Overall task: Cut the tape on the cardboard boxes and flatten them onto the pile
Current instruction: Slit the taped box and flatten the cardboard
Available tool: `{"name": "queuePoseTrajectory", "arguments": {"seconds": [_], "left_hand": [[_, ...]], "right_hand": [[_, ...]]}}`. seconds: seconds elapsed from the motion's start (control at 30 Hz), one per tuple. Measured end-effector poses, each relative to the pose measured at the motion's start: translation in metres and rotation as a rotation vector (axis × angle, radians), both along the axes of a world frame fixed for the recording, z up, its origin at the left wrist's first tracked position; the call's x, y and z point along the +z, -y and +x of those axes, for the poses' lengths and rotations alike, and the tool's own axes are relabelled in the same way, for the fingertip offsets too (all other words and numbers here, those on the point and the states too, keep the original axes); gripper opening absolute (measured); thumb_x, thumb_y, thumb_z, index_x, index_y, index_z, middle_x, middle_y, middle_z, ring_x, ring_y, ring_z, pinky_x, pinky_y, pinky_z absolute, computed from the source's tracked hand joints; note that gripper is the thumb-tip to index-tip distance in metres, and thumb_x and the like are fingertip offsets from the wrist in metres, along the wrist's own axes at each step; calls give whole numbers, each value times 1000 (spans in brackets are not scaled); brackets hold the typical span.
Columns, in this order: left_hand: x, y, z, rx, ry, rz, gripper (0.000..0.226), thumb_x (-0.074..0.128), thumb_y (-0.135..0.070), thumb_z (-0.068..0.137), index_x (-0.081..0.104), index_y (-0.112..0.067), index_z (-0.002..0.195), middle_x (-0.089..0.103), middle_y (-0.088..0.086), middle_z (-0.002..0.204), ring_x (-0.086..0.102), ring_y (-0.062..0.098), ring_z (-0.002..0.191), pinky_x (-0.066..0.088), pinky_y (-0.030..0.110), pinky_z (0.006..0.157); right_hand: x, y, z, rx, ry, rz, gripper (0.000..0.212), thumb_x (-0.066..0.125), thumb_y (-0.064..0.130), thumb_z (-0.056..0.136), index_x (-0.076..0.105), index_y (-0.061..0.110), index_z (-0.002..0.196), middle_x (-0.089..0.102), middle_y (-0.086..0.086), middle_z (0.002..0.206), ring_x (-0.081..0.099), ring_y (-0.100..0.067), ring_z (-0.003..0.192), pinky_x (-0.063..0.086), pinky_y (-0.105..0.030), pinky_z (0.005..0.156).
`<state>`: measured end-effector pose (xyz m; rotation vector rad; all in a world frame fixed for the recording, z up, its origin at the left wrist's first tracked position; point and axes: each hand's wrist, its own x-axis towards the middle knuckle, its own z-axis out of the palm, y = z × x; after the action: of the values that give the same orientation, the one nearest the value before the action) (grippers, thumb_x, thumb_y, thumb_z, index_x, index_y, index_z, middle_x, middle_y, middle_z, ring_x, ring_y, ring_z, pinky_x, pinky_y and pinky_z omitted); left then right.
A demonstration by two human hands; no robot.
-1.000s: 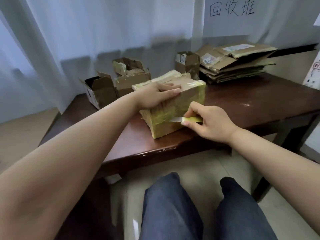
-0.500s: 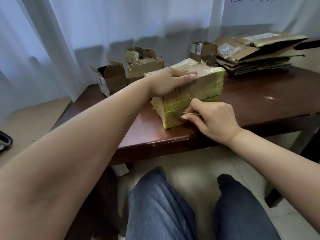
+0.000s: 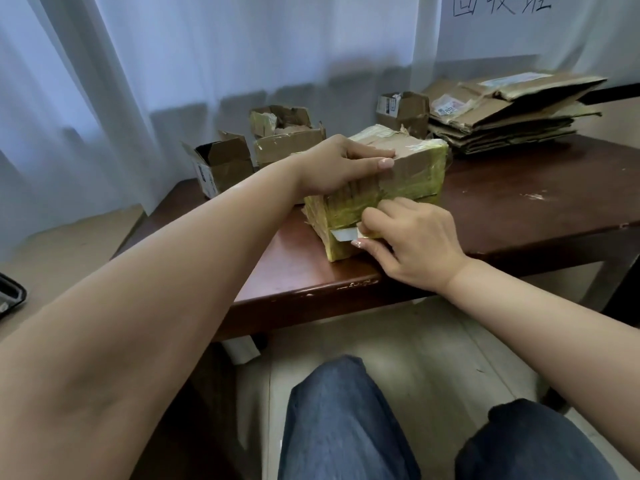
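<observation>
A cardboard box (image 3: 412, 168) wrapped in yellow-green tape sits near the front edge of the dark wooden table (image 3: 519, 209). My left hand (image 3: 339, 164) lies on top of the box, fingers stretched over its near upper edge. My right hand (image 3: 408, 244) pinches a small cutter (image 3: 346, 234) whose pale blade points left against the box's taped front face, low near the corner. A pile of flattened cardboard (image 3: 512, 109) lies at the table's back right.
Three small opened boxes stand at the back of the table: one on the left (image 3: 221, 164), one in the middle (image 3: 284, 133), one by the pile (image 3: 403, 110). White curtains hang behind. My knees are below the table edge. A dark object (image 3: 10, 299) lies on the floor left.
My right hand shifted the cutter along the box's front face; the blade, hidden half a second ago, shows again near the lower left corner. My left hand stays on top.
</observation>
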<state>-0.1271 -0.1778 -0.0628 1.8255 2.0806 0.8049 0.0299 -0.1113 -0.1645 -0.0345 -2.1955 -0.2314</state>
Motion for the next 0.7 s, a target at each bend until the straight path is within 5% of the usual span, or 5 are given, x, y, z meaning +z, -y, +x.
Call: {"name": "queuePoseTrajectory", "arguments": {"seconds": [0.23,0.53,0.7], "left_hand": [[-3,1,1,-8,15,129,31,67,-36,88,71,-21,115,66,-10,120,56,-9,111,41,8,96],[-5,3,5,37,40,203,26,73,-37,82,75,-21,103,72,-8,107,62,0,109,46,30,103],[-5,4,9,45,46,196,27,72,-35,84,75,-19,106,72,-9,107,63,-1,106,48,30,101]], "right_hand": [[-11,3,-4,-12,-96,-95,21,63,37,86,60,17,80,59,1,72,57,-21,66,35,-27,49],[-16,-6,0,-5,-155,-139,22,64,37,86,59,17,79,58,1,72,56,-20,65,37,-28,51],[-14,-4,-2,-34,-131,-50,20,65,34,83,60,15,79,58,-2,72,55,-23,64,36,-29,49]]}}
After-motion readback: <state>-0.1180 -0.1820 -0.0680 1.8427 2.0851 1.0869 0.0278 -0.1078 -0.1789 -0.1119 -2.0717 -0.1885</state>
